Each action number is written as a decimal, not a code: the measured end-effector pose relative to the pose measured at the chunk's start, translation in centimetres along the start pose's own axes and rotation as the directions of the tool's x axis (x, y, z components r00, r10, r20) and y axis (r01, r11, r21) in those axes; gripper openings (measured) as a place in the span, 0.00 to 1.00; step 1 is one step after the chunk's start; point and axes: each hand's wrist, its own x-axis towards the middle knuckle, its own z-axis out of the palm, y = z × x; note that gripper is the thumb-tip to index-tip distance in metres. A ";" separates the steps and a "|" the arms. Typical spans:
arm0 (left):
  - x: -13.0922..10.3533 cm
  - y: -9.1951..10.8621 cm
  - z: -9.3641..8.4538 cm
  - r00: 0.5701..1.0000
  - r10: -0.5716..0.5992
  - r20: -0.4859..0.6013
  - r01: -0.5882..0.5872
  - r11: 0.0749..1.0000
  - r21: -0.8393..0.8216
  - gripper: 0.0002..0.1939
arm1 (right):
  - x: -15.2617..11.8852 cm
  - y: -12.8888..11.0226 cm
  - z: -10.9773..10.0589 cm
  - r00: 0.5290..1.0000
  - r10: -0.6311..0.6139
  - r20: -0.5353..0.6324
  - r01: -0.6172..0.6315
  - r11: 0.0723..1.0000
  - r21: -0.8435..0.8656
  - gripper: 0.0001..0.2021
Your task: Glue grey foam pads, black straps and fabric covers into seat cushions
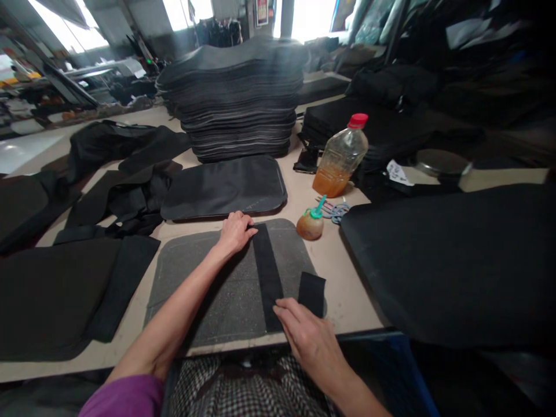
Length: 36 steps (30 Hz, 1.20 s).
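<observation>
A black strip [268, 277] is being pressed flat onto a grey pad [208, 289].

The strip's far end is pinned under the left hand [235, 230], fingers bent. Its near end is touched by the flat, open right hand [309, 336]. A short black piece [311, 293] lies just beside it.

**Both hands pin a black strip to a grey pad**

Left hand [236, 230] presses the far end of the black strip [267, 275], right hand [309, 339] flat on its near end, both on the grey pad [208, 289]. A short black piece [311, 293] lies just right. Beyond: small glue bottle [310, 225], plastic bottle [340, 157], tall stack of pads [237, 98].
</observation>
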 end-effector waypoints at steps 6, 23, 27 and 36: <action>0.0 0.3 -0.1 1.000 0.002 -0.010 -0.002 1.000 0.017 0.08 | 0.0 0.0 0.0 1.000 0.009 0.002 -0.009 1.000 0.025 0.17; -1.1 0.7 -0.2 0.987 0.089 -0.133 -0.084 0.996 0.037 0.07 | 0.0 0.0 0.2 1.000 0.011 -0.020 -0.011 1.000 0.023 0.16; -0.9 0.5 -0.5 0.993 0.085 -0.085 -0.080 0.995 0.061 0.05 | -0.2 0.0 0.0 1.000 0.022 -0.001 -0.022 0.999 0.030 0.17; -0.8 0.5 0.3 0.987 0.101 -0.122 -0.089 0.991 0.102 0.05 | 0.0 0.0 0.2 1.000 0.008 -0.022 -0.008 1.000 0.012 0.16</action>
